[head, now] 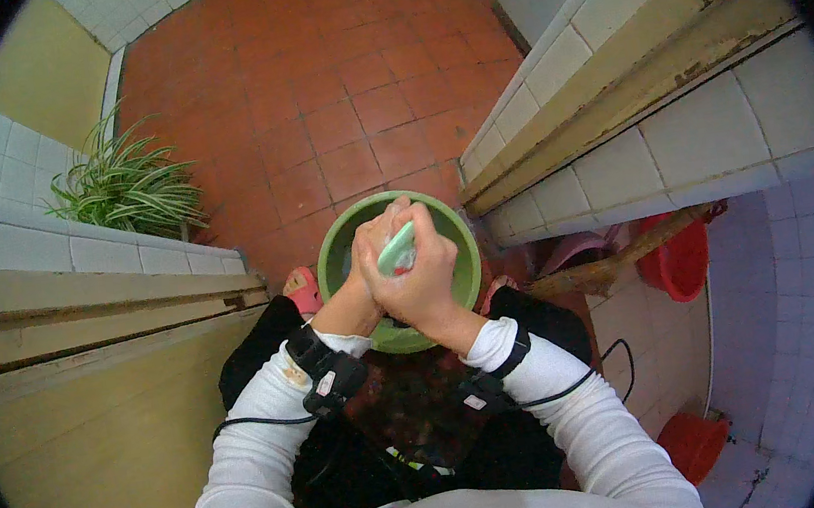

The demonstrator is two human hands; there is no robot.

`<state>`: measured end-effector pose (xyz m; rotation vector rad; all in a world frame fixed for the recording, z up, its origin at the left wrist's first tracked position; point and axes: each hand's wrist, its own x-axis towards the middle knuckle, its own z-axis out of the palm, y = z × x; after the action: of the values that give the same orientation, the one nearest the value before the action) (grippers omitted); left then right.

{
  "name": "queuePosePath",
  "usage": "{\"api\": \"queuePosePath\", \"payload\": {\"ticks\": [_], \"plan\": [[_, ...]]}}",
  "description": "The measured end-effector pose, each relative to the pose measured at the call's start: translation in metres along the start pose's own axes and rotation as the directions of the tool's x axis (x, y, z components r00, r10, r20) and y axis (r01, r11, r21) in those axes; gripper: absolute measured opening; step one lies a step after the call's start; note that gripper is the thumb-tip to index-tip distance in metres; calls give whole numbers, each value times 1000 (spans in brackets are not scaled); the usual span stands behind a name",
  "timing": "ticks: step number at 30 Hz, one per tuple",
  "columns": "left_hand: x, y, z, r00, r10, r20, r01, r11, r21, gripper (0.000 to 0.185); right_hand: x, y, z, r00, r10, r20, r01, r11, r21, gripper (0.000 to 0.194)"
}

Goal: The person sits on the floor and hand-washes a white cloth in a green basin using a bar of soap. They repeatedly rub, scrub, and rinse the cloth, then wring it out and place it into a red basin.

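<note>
My right hand [428, 270] grips an oval, mint-green object [397, 249], which looks like a small scrubbing brush. White lather and a small red spot show beside it. Against it, on the far left side, lies my left hand [367, 247], foam on its fingers and partly covered by the right; whether it holds anything is hidden. Both hands are together above a round green plastic basin [325, 263] on the floor between my feet. The basin's contents are mostly hidden by my hands; something dark shows near its front edge.
Tiled walls [700, 115] with door-frame edges flank me closely on both sides. A spider plant [128, 188] stands at left. To the right are a broom [604, 269], a pink basin [578, 249], a red basin [682, 260] and a red bucket [692, 443]. Red floor tiles [330, 105] extend ahead.
</note>
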<state>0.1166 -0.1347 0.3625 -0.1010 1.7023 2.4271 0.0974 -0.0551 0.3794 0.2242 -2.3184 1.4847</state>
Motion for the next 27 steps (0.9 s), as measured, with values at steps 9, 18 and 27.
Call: {"api": "queuePosePath", "payload": {"ticks": [9,18,27], "plan": [[9,-12,-3,956,292,12,-171,529,831,31,1,5,2,988,-156,-7,156,983,94,32],[1,-3,6,931,-316,-181,199,857,-475,33,5,-4,1,999,44,3,-45,994,102,33],[6,-22,-3,921,-372,-117,267,820,-506,28,-1,24,4,988,127,85,-131,990,44,35]]}}
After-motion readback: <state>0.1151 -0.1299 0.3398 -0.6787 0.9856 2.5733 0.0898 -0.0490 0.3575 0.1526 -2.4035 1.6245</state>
